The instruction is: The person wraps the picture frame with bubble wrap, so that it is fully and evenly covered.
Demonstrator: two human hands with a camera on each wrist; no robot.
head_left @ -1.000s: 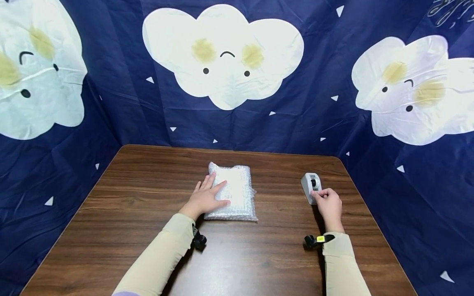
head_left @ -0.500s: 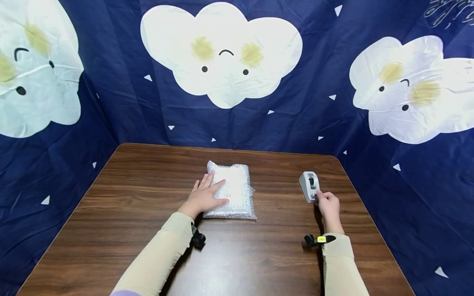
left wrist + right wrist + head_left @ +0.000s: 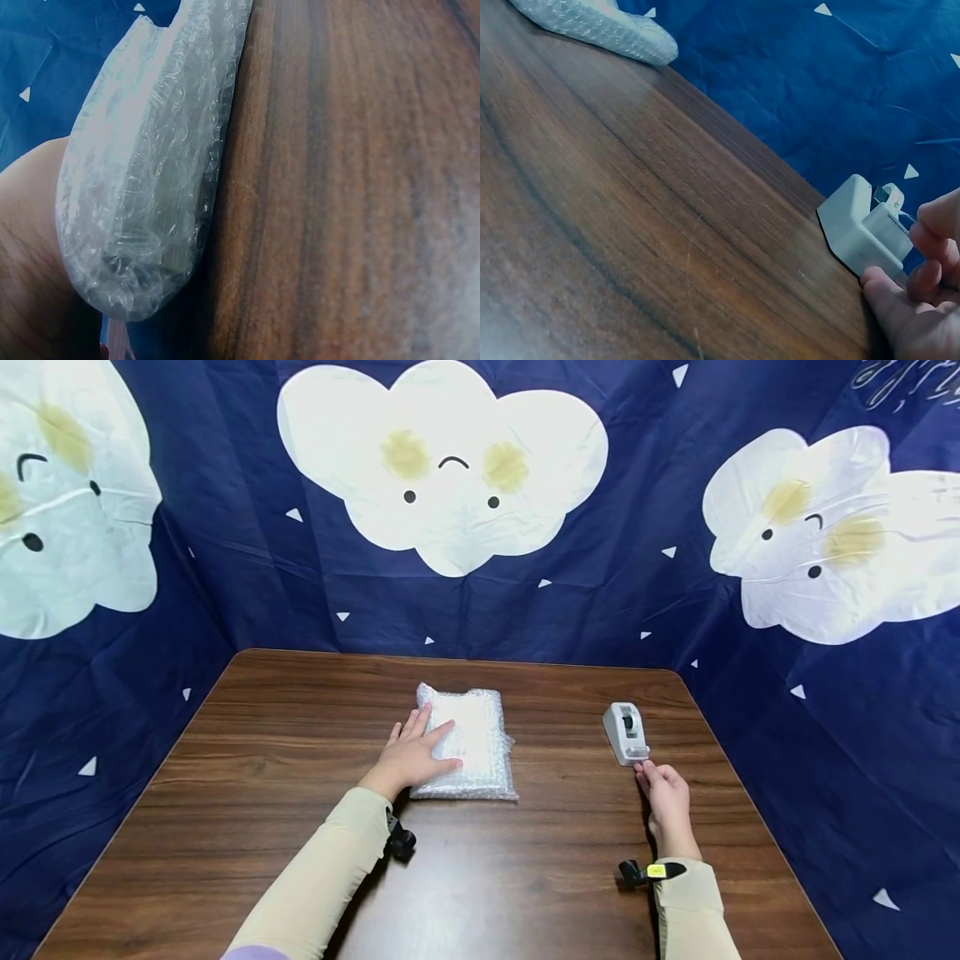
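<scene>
A flat package in bubble wrap (image 3: 480, 739) lies on the table, left of centre. My left hand (image 3: 411, 762) rests on its left side with the fingers spread. In the left wrist view the edge of the wrapped package (image 3: 169, 165) faces the camera, and part of the hand (image 3: 30, 240) shows beside it. At the right stands a small white tape dispenser (image 3: 619, 731). My right hand (image 3: 667, 797) is at its near end, thumb and forefinger pinching the end of clear tape (image 3: 907, 217). Another finger touches or nearly touches the dispenser's base (image 3: 859, 232).
The brown wood-grain table (image 3: 300, 710) has rounded far corners. Dark blue cloth (image 3: 247, 527) with white cloud prints hangs behind and at both sides. A black wrist camera is strapped to each forearm.
My right hand has drawn back from the top of the dispenser to its near end, towards me, pulling out tape. The left hand stays on the package. The head view has shifted slightly.
</scene>
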